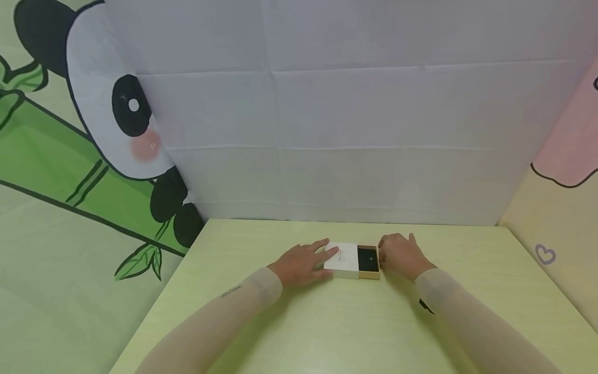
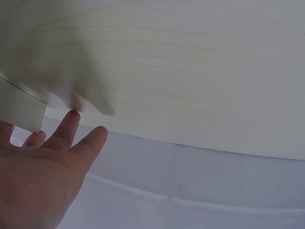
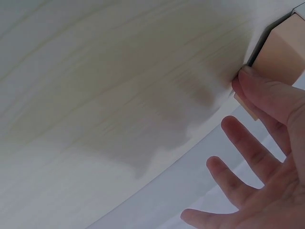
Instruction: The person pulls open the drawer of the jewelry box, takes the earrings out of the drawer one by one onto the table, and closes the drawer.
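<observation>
A small white box sleeve (image 1: 347, 262) with fine print lies on the table, its tan inner drawer (image 1: 369, 276) slid partly out to the right. Inside the drawer shows a black insert (image 1: 366, 258) with a small light mark. My left hand (image 1: 302, 264) holds the sleeve's left end, thumb along the near side and fingers spread over the top and far side. In the left wrist view the sleeve (image 2: 21, 107) sits against the fingers. At the other end, my right hand (image 1: 403, 255) pinches the drawer's edge between thumb and forefinger; its other fingers stand spread in the right wrist view.
The pale wood-grain table (image 1: 299, 327) ends at a white cloth backdrop (image 1: 345, 114). A panda-and-bamboo print (image 1: 103, 104) hangs on the left, and a pale yellow panel (image 1: 556, 228) with a heart stands on the right.
</observation>
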